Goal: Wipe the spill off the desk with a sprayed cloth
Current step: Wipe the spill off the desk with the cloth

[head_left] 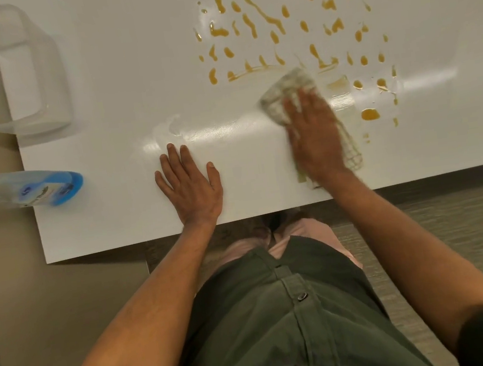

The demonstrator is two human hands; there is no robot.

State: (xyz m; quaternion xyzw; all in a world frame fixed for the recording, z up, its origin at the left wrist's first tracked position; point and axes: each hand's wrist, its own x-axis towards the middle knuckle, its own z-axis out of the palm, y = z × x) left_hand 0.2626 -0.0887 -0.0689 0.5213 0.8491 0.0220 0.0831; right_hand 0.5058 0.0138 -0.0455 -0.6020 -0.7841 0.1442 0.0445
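An orange-brown spill [290, 21] lies in many drops and streaks across the far right part of the white desk [118, 85]. My right hand [313, 137] presses flat on a pale checked cloth [286, 89], which lies at the near edge of the spill. The cloth pokes out beyond my fingertips and beside my wrist. Wet smears shine on the desk around the cloth. My left hand [192, 186] rests flat on the bare desk near the front edge, fingers spread, holding nothing.
A spray bottle [37, 189] with blue liquid lies at the desk's left edge. A clear plastic tub [5, 75] stands at the far left corner. The desk's front edge runs just behind my wrists; floor lies below.
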